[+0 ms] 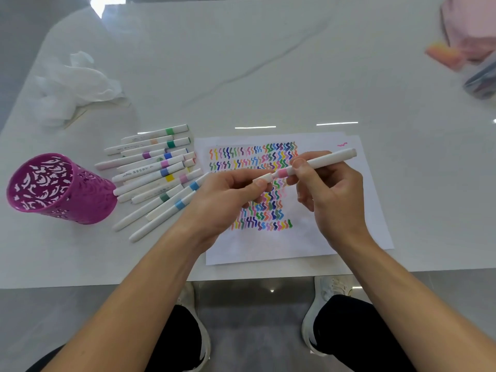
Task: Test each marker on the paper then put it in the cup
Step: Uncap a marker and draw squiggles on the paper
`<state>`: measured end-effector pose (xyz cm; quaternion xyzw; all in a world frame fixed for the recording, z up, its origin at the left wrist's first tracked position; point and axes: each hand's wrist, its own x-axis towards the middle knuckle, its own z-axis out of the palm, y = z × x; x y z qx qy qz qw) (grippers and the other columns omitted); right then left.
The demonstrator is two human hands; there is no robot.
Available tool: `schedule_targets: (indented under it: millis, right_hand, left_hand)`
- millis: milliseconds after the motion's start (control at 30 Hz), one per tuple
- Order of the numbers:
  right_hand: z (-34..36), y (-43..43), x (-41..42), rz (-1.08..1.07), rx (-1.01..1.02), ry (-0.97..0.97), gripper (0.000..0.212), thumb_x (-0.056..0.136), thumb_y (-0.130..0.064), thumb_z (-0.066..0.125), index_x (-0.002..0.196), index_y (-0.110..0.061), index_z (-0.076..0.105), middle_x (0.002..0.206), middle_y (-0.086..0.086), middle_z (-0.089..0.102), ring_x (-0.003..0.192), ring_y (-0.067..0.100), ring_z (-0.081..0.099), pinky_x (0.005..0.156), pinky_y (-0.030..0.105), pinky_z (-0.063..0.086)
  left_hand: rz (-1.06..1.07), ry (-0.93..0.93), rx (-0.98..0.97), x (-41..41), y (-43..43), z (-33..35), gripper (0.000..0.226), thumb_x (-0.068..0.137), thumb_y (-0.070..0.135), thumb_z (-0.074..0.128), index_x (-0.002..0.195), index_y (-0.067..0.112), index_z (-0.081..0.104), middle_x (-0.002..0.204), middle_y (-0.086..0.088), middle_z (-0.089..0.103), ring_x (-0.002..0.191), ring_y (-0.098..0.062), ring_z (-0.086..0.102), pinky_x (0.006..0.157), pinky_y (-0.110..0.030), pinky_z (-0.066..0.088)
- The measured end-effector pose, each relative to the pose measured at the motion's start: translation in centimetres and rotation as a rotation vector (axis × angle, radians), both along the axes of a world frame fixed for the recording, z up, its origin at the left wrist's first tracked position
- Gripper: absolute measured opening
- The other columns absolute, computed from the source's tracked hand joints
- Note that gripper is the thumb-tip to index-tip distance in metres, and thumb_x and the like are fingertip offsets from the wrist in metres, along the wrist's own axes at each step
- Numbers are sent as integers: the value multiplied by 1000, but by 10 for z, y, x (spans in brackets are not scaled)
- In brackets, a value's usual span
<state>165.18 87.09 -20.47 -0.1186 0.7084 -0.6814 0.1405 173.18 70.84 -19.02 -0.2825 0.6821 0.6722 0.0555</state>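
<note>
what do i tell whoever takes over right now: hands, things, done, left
Hands: left hand pinches the cap of the pink marker; right hand grips its barrel, over the paper.
On the table, other markers lie between paper and purple cup.
Done: paper is full of squiggles; no marker shows in the cup.
Left: test each, then cup it.
</note>
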Motion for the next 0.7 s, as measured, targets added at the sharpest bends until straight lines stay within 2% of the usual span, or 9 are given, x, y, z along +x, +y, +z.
schedule_targets:
  millis: [67,233,367,533,600,700]
  right_hand:
    - [0,-2,2,7,3,-1,10,98,-26,68,97,-18,74,70,-5,73,59,9,63,54,18,48]
    - [3,-6,4,-2,-11,-20,11,93,-34,69,91,-24,74,69,-3,74,56,10,62,51,16,47]
    - [1,-7,7,24,-38,-45,10,98,-26,70,90,-22,74,71,3,74,56,16,63,48,24,48]
    - [0,-9,11,33,-24,-80,12,100,-23,68,91,-21,74,73,3,75,58,15,66,49,24,52]
    - [-1,-10,13,35,-35,-96,12,101,-21,68,92,-17,74,73,4,75,58,16,67,50,25,53]
    - [-2,-11,16,48,-63,-116,14,102,-20,67,92,-12,75,71,7,74,57,18,67,49,27,54]
  left_hand:
    - [-40,15,-8,1,1,0,20,98,25,65,94,39,79,93,7,77,85,-10,68,84,-33,55]
    - [-55,64,-71,2,2,0,14,98,29,64,102,35,77,89,8,77,78,-6,68,77,-26,56]
    - [-11,88,-150,4,3,-1,14,95,30,67,98,40,75,84,13,76,78,-4,70,68,-16,56]
    - [18,120,-186,7,3,-2,18,95,25,68,109,27,78,79,14,75,74,-2,69,66,-13,54]
    - [6,142,-203,9,3,-2,16,96,22,68,106,27,78,77,13,75,72,-1,68,67,-14,54]
    - [0,163,-222,11,2,0,20,95,21,68,92,40,75,74,17,74,70,1,68,64,-11,53]
